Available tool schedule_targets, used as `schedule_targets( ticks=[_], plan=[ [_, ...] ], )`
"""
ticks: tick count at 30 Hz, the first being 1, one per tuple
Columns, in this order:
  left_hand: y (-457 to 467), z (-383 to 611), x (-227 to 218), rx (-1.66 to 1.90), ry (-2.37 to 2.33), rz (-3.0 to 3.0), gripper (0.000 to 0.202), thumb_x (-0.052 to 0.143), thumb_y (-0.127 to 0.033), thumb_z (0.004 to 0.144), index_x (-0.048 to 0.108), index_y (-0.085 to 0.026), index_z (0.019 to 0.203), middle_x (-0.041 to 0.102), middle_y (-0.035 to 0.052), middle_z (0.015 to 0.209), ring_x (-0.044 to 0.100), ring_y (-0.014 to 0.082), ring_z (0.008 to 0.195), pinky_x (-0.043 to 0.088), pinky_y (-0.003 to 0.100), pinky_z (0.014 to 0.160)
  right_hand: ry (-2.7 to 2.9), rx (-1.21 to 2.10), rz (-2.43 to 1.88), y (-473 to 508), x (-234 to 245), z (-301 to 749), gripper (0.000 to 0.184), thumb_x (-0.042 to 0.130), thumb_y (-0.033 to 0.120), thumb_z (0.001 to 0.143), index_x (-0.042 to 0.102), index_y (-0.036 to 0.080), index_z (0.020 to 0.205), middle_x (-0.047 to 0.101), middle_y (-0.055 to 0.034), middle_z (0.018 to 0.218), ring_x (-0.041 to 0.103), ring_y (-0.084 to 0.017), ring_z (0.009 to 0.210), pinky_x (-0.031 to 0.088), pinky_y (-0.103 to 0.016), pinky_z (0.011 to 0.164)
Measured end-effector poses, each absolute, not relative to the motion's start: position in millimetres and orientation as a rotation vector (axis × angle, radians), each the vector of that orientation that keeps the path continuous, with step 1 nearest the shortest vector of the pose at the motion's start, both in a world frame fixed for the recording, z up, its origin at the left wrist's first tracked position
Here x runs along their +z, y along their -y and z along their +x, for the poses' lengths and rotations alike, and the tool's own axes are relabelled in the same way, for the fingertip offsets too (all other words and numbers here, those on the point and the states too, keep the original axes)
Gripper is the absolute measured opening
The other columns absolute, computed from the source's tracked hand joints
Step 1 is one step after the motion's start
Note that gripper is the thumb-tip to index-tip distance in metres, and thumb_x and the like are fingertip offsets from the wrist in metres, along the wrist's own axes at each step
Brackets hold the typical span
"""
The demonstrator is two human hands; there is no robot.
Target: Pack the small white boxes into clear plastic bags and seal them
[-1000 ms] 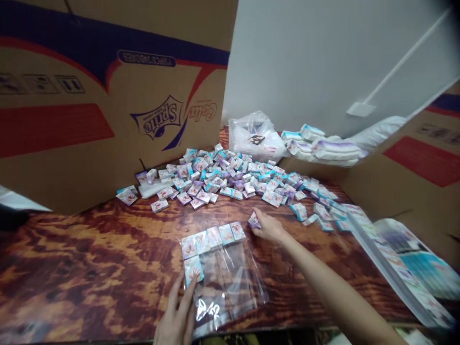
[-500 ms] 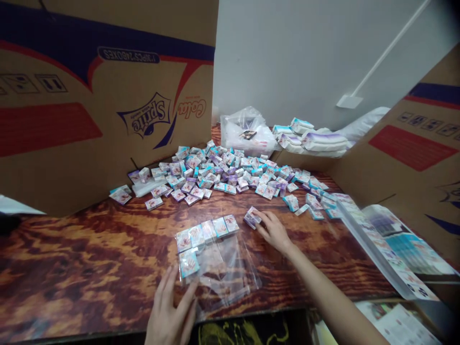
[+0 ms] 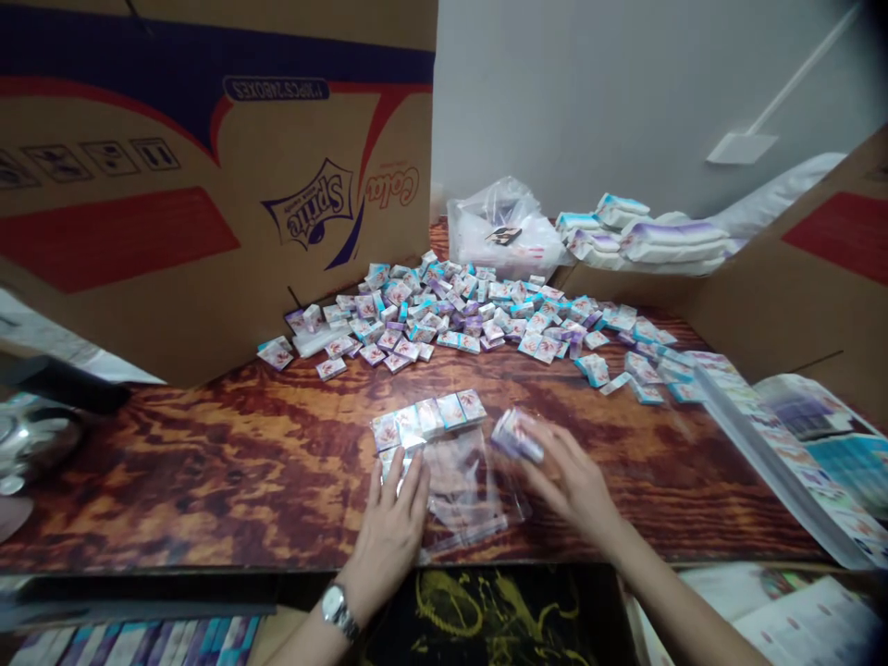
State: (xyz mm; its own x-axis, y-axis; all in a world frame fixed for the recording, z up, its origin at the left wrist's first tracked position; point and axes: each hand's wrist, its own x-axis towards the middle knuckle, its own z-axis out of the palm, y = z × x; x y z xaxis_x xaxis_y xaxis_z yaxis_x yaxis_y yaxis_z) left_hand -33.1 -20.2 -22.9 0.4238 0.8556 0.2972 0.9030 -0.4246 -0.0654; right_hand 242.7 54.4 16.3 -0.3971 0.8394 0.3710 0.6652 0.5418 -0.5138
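A clear plastic bag lies flat on the wooden table. A row of small white, teal and purple packets sits inside its far end. My left hand, with a wristwatch, lies flat on the bag's left side, fingers stretched out over one packet. My right hand grips a small packet at the bag's right edge. Behind them spreads a heap of several loose packets.
A big printed cardboard sheet stands at the back left, another cardboard flap at the right. A crumpled plastic bag and stacked wrapped bundles lie near the wall. Printed sheets lie right; a metal object lies left.
My right hand has pulled back from the heap toward the bag, carrying a packet. My left hand slid up onto the bag over the lone packet. The camera view shifted.
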Motion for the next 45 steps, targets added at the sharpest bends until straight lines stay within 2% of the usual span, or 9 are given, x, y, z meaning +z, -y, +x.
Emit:
schedule_targets(
  ticks=[3, 9, 17, 22, 27, 30, 33, 38, 45],
  plan=[
    [22.8, -33.8, -18.1, -0.308, 1.565, -2.481, 0.054, 0.043, -0.010, 0.083, 0.036, -0.008, 0.137, 0.031, 0.0148, 0.147, 0.010, 0.0360, 0.138, 0.022, 0.056, 0.108, 2.346, 0.517, -1.062, -3.0, 22.1, 215.6, 0.047, 0.049, 0.023, 0.089, 0.040, 0.027, 0.135, 0.049, -0.0105, 0.124, 0.052, -0.022, 0.113, 0.048, -0.032, 0.092],
    [21.6, -32.1, -17.3, -0.437, 1.650, -2.523, 0.065, 0.036, -0.004, 0.082, 0.019, -0.010, 0.144, 0.026, 0.0139, 0.149, 0.010, 0.0317, 0.139, 0.026, 0.053, 0.107, 2.268, 0.389, -1.220, -8.8, -39.6, 140.6, 0.044, 0.047, 0.021, 0.089, 0.047, 0.019, 0.132, 0.053, -0.0154, 0.114, 0.056, -0.025, 0.105, 0.051, -0.040, 0.088],
    [20.8, -37.0, -27.4, -0.431, 1.664, -2.613, 0.067, 0.035, -0.004, 0.082, 0.011, -0.007, 0.145, 0.023, 0.0151, 0.150, 0.008, 0.0300, 0.140, 0.031, 0.050, 0.106, 2.178, 0.497, -1.124, -24.0, -61.8, 120.6, 0.055, 0.041, 0.015, 0.089, 0.027, 0.019, 0.142, 0.047, -0.0155, 0.127, 0.046, -0.024, 0.120, 0.046, -0.042, 0.097],
    [20.2, -41.6, -24.1, -0.334, 1.597, -2.578, 0.066, 0.036, -0.005, 0.080, 0.020, -0.010, 0.144, 0.027, 0.0115, 0.149, 0.013, 0.0281, 0.139, 0.027, 0.046, 0.107, 2.112, 0.558, -1.161, -33.3, -67.4, 116.5, 0.046, 0.037, 0.010, 0.088, 0.040, 0.020, 0.133, 0.059, -0.0117, 0.110, 0.058, -0.021, 0.104, 0.052, -0.039, 0.088],
    [16.4, -45.5, -25.6, -0.268, 1.465, -2.488, 0.060, 0.039, -0.008, 0.079, 0.036, -0.015, 0.139, 0.035, 0.0067, 0.146, 0.022, 0.0258, 0.136, 0.023, 0.042, 0.107, 2.223, 0.722, -1.089, -34.7, -26.4, 131.4, 0.049, 0.045, 0.016, 0.085, 0.039, 0.022, 0.134, 0.057, -0.0117, 0.119, 0.056, -0.021, 0.108, 0.051, -0.037, 0.089],
    [13.6, -45.9, -30.7, -0.290, 1.448, -2.426, 0.050, 0.042, -0.021, 0.084, 0.044, -0.018, 0.134, 0.039, 0.0040, 0.144, 0.024, 0.0254, 0.135, 0.023, 0.041, 0.105, 2.293, 0.915, -1.035, -57.8, 16.8, 160.5, 0.027, 0.047, 0.022, 0.089, 0.057, 0.025, 0.114, 0.066, -0.0031, 0.097, 0.063, -0.016, 0.088, 0.051, -0.027, 0.078],
    [10.7, -45.8, -36.8, -0.334, 1.446, -2.386, 0.046, 0.043, -0.031, 0.086, 0.049, -0.021, 0.131, 0.042, 0.0019, 0.142, 0.026, 0.0245, 0.133, 0.024, 0.040, 0.103, 2.215, 0.702, -1.262, -124.7, 38.2, 178.7, 0.022, 0.040, 0.026, 0.093, 0.061, 0.020, 0.099, 0.066, -0.0023, 0.085, 0.062, -0.015, 0.077, 0.048, -0.024, 0.071],
    [5.4, -46.6, -48.4, -0.419, 1.396, -2.355, 0.040, 0.041, -0.035, 0.088, 0.057, -0.024, 0.123, 0.049, -0.0006, 0.136, 0.024, 0.0226, 0.134, 0.024, 0.038, 0.102, 2.474, 0.283, -1.509, -256.6, 7.6, 166.1, 0.038, 0.047, 0.014, 0.086, 0.050, 0.016, 0.124, 0.055, -0.0118, 0.119, 0.051, -0.021, 0.108, 0.039, -0.031, 0.091],
    [2.1, -44.4, -62.5, -0.438, 1.403, -2.263, 0.034, 0.049, -0.038, 0.085, 0.061, -0.030, 0.115, 0.044, -0.0051, 0.140, 0.013, 0.0210, 0.139, 0.021, 0.038, 0.107, 2.626, 0.271, -1.465, -293.0, -22.2, 164.4, 0.042, 0.062, 0.021, 0.075, 0.055, 0.021, 0.116, 0.052, -0.0091, 0.106, 0.051, -0.023, 0.097, 0.040, -0.032, 0.083]
  ],
)
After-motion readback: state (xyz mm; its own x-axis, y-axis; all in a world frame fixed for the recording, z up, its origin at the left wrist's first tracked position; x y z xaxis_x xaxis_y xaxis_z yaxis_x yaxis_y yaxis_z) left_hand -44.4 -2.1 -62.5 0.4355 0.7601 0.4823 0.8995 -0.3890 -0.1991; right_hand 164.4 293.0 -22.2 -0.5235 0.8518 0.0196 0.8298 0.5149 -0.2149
